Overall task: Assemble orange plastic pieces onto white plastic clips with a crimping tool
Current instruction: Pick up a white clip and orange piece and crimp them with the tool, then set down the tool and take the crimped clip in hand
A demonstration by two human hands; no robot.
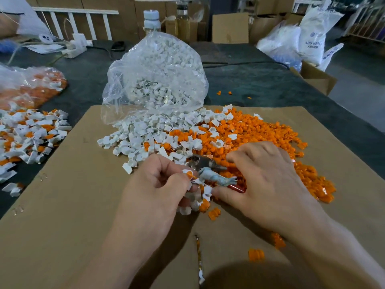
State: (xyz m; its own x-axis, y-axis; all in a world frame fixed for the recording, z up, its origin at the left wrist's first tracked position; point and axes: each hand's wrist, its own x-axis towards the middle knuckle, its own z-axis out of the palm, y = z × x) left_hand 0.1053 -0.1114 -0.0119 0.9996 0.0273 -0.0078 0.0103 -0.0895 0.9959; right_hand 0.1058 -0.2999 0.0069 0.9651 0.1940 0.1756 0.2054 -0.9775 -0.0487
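My left hand pinches a white clip with an orange piece set in it, and holds several more white clips under its fingers. The crimping tool, metal jaws with a taped and red handle, lies between my hands. My right hand grips its handle, and the jaws point at the held clip. A pile of loose white clips spills onto the cardboard sheet, beside a pile of orange pieces on the right.
A clear bag of white clips stands behind the piles. At the left lie a heap of assembled white-and-orange parts and a bag of orange pieces. Stray orange pieces lie near me. Boxes and bags crowd the far right.
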